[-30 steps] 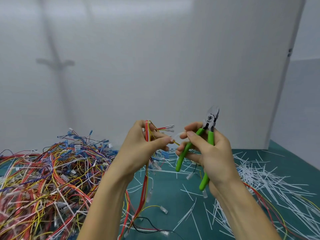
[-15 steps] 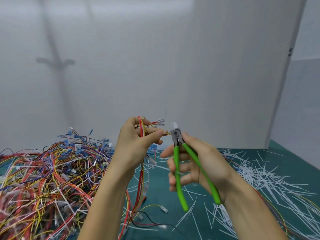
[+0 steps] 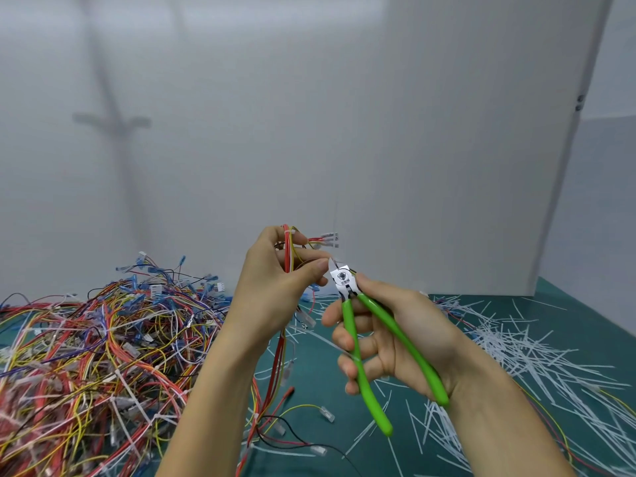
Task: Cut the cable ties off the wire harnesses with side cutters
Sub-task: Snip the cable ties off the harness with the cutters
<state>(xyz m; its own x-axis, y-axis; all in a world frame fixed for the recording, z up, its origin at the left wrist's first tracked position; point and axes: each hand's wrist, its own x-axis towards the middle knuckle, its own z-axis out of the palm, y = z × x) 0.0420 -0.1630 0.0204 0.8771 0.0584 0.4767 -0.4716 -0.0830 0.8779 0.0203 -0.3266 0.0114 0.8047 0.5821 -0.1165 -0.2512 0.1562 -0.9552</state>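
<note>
My left hand [image 3: 275, 280] grips a wire harness [image 3: 286, 249] of red, yellow and white wires, held upright above the table. Its connector ends stick out to the right of my fingers, and the loose wires hang down to the green mat. My right hand [image 3: 389, 332] holds green-handled side cutters [image 3: 364, 335] with the handles spread. The cutter jaws [image 3: 335, 270] point up and left, right at the tip of my left thumb and the harness. A cable tie at the jaws cannot be made out.
A big tangled pile of coloured wire harnesses [image 3: 89, 356] covers the left of the green table mat [image 3: 330, 394]. Several cut white cable tie pieces [image 3: 537, 346] lie scattered at the right. White walls stand close behind.
My right hand swung the cutters from pointing up and away to pointing left, and brought the jaws to the harness at my left thumb. The handles have spread apart.
</note>
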